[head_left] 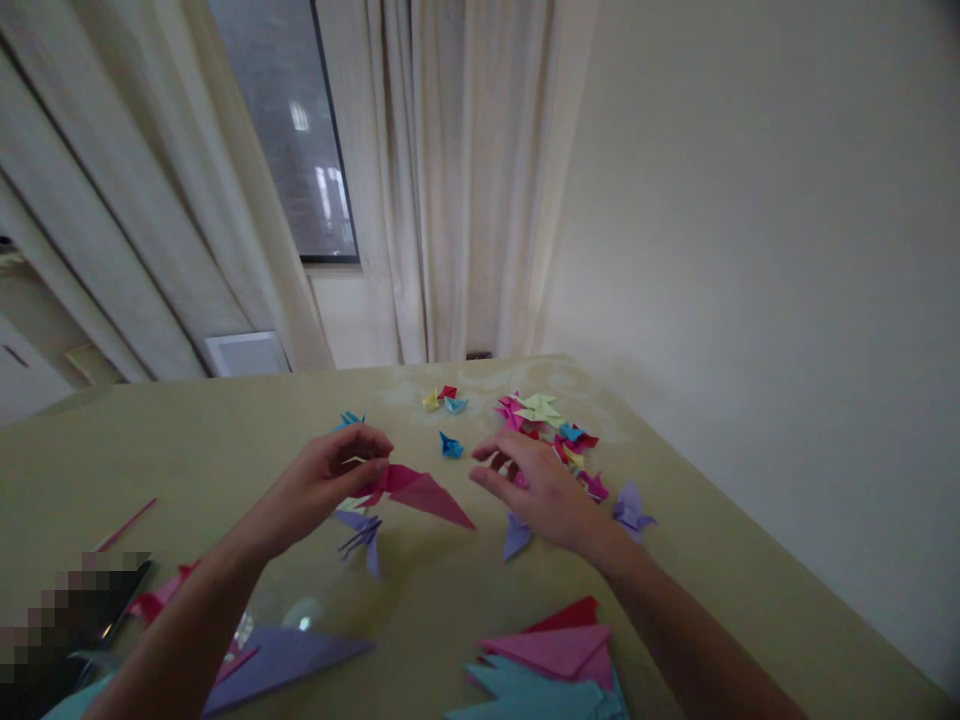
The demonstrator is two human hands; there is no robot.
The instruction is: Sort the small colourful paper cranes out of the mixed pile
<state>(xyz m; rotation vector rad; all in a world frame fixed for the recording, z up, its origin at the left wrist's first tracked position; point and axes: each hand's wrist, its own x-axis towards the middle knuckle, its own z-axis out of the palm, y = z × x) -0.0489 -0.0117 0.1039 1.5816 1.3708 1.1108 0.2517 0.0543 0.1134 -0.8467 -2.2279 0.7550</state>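
Pink folded paper [427,493] is pinched in my left grip [334,470], thumb and fingertips closed on one end, while its long pointed flap reaches out into the space between my two grips, the tip slanting down to the right. My right grip [544,480] is loosely curled, with a moderate gap between thumb and fingers; a bit of magenta shows by the thumb, and I cannot tell whether I touch it.

Just below my left grip, a purple folded piece [362,540] rests on the worktop [427,610], and a blue one [350,419] peeks out just beyond my knuckles. Past the gap between both grips sits a small dark-blue fold [450,446]; farther beyond it, a yellow [430,400], a red [448,392] and a light-blue fold [456,406] cluster together.

Behind my right grip spreads a mixed heap, with a pale-green piece [538,408] on top. A purple fold [517,535] lies just under that grip, partly covered by it, and a lilac one [632,512] to its right. Nearer to me than the right grip, red [570,612], rose [551,650] and turquoise papers [540,690] overlap. Nearer than the left grip lies a large violet sheet [292,660], pointed at its right end; well left of it, a thin pink stick [127,523].
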